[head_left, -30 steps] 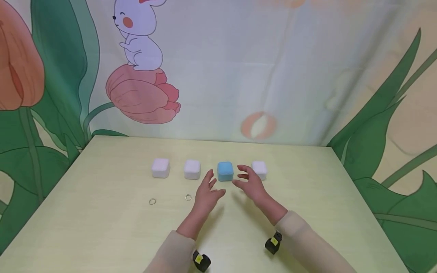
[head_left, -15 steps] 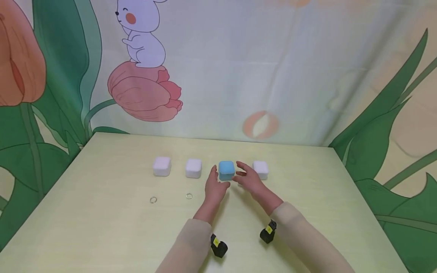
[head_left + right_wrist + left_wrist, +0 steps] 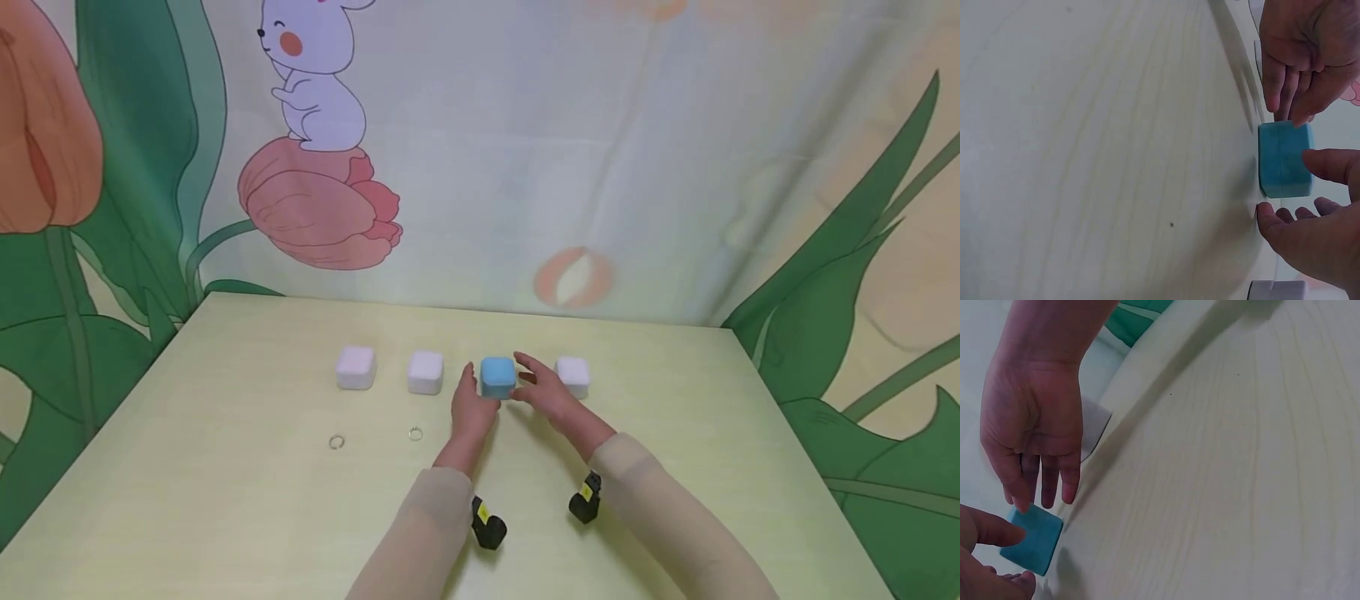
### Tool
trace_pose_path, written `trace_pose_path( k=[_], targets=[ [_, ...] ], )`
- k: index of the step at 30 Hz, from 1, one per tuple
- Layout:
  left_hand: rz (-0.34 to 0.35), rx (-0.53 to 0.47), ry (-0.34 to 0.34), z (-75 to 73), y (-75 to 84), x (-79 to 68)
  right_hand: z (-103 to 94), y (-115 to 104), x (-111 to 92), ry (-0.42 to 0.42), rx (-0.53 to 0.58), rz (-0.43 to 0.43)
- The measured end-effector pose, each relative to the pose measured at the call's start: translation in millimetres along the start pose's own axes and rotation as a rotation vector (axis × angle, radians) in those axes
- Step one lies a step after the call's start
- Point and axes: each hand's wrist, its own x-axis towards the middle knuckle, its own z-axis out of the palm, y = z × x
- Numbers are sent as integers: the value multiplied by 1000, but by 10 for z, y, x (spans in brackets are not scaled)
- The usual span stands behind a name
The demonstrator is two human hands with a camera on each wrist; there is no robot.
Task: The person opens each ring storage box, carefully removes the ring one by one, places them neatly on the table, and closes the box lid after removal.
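Note:
A small blue box (image 3: 498, 377) with rounded corners stands on the table, a faint seam running across its side in the right wrist view. At its left side is my left hand (image 3: 472, 414), thumb and fingertips at the box's edge (image 3: 1285, 159). My right hand (image 3: 545, 392) stands at the other side, its thumb against or just in front of the box and its other fingers spread beside it. Neither hand is wrapped round the box. In the left wrist view, the right hand (image 3: 1034, 419) reaches down from above and the left hand (image 3: 988, 556) comes from the left.
Two whitish boxes, one farther left (image 3: 356, 368) and one nearer (image 3: 425, 372), stand in line with the blue one. Another whitish box (image 3: 573, 376) is just behind the right hand. Two small metal rings (image 3: 337, 442) lie at the left. A printed curtain (image 3: 465, 167) hangs behind the table.
My left hand has moved right to the blue box's side. My right hand has shifted slightly left and closer to it. The boxes and rings stay where they were.

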Motion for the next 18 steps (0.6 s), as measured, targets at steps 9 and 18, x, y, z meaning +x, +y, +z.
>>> trace_pose_path(
  k=[9, 18],
  targets=[
    [-7, 43, -38, 1, -80, 72, 11, 14, 87, -20, -72, -8],
    [42, 128, -44, -39, -122, 118, 29, -14, 74, -18, -138, -27]
  ],
)
